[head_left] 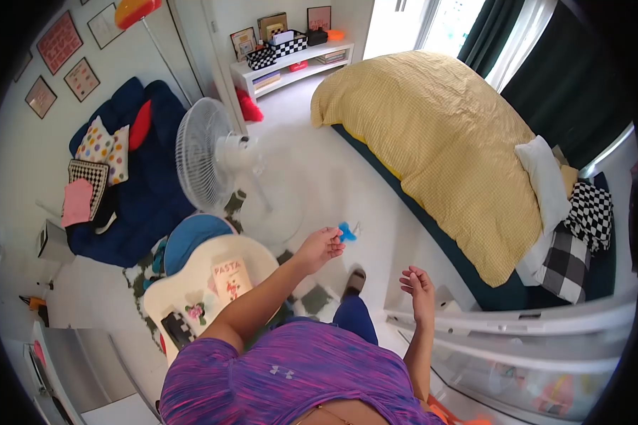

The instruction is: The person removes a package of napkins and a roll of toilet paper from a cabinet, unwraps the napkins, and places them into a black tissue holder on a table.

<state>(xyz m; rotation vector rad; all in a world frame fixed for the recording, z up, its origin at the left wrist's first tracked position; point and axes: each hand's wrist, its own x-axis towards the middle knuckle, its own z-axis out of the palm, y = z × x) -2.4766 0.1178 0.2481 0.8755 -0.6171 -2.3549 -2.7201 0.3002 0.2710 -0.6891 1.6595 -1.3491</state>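
Note:
My left hand (321,249) is stretched out in front of me, fingers pinched on a small bright blue object (347,232). It looks lobed and partly see-through, and I cannot make out its kind. Something thin and pale shows at its right side, too small to name. On the right, my right hand (420,286) is raised with loosely bent, parted fingers and nothing in it. Close to that hand are a white ledge and glass-like panels (532,361). The left forearm passes over the edge of a cream table (259,258).
A white standing fan (209,156) stands ahead on the left, beside a dark blue sofa (145,191). The bed with a yellow cover (432,149) fills the right. A pasta book (230,280) lies on the table, next to a blue stool (195,241). A low white shelf (290,71) stands at the back.

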